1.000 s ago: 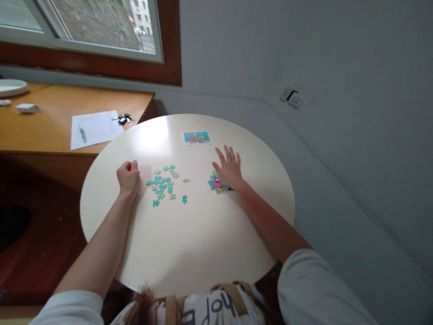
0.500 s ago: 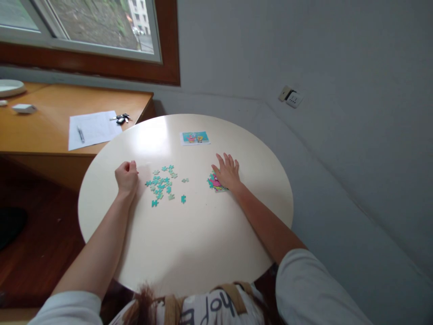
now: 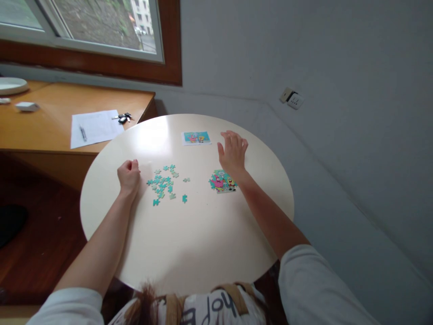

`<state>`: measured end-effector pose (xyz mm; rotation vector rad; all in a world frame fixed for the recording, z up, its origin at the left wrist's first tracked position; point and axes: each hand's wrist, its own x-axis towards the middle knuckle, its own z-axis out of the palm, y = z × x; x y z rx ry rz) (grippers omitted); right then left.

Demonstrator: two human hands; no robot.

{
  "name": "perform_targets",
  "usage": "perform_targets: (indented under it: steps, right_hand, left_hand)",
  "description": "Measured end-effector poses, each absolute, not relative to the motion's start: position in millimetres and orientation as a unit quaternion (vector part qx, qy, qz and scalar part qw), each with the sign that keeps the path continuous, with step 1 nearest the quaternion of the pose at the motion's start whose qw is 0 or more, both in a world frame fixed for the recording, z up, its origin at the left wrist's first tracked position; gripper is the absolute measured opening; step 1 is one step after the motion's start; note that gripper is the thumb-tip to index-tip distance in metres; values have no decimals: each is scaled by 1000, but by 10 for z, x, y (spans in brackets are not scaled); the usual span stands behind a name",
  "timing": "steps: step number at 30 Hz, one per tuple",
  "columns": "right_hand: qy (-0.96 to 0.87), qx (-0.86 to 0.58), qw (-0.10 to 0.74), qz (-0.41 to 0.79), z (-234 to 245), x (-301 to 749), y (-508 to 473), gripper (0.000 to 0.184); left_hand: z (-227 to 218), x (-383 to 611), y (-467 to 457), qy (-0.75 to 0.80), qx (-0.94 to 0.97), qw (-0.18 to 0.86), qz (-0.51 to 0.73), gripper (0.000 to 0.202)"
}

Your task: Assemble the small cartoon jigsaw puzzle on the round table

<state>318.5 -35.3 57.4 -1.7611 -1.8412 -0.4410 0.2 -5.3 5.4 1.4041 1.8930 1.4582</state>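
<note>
On the left of the round white table (image 3: 182, 243), my left hand (image 3: 129, 176) rests in a closed fist, and nothing shows in it. Just right of the fist lies a loose cluster of teal and pale green jigsaw pieces (image 3: 162, 184). A partly joined jigsaw puzzle (image 3: 221, 181) with a pink starfish and a yellow square cartoon figure lies further right. My right hand (image 3: 233, 153) is just beyond the joined puzzle, its fingers apart and slightly bent, with no piece visible in it. My right wrist covers the puzzle's right edge.
A small printed picture card (image 3: 196, 138) with matching cartoon figures lies at the table's far side. On the wooden desk (image 3: 101, 95) at left are a sheet of paper (image 3: 98, 131), a pen (image 3: 83, 133) and keys (image 3: 123, 118). The wall (image 3: 338, 113) stands behind and to the right.
My right hand has moved away from me, off the joined puzzle, uncovering more of its picture. My left fist and the loose pieces stay put; the view shifts slightly.
</note>
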Motion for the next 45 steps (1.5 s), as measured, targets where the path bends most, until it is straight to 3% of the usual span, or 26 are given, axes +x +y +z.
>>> perform_targets:
  steps: [4, 15, 18, 21, 25, 28, 32, 37, 45]
  right_hand:
    - [-744, -634, 179, -112, 150, 3092, -394, 38]
    - [-746, -630, 201, -77, 30, 3099, -381, 33]
    - [-735, -630, 247, -34, 52, 3114, -359, 28]
    - [-692, -617, 372, 45, 231, 3142, -301, 19]
    - [-568, -534, 588, 213, 640, 3153, -226, 44]
    - [-501, -435, 670, 332, 759, 3094, -248, 52]
    - [-430, -421, 658, 453, 430, 2939, -377, 57]
    - [-409, -450, 632, 480, 17, 2853, -474, 58]
    - [-426, -454, 612, 486, 109, 2861, -443, 57]
  left_hand:
    - [81, 18, -72, 669, 497, 188, 519, 33]
    - [104, 19, -92, 675, 497, 190, 511, 33]
    - [82, 5, -76, 670, 498, 190, 516, 33]
    - [79, 10, -69, 670, 495, 188, 521, 34]
    - [107, 36, -86, 672, 490, 187, 523, 35]
    - [119, 44, -96, 669, 491, 187, 526, 34]
    - [118, 38, -88, 669, 492, 185, 525, 35]
    - [118, 33, -86, 670, 494, 187, 522, 34]
    - [142, 48, -105, 672, 490, 194, 520, 34]
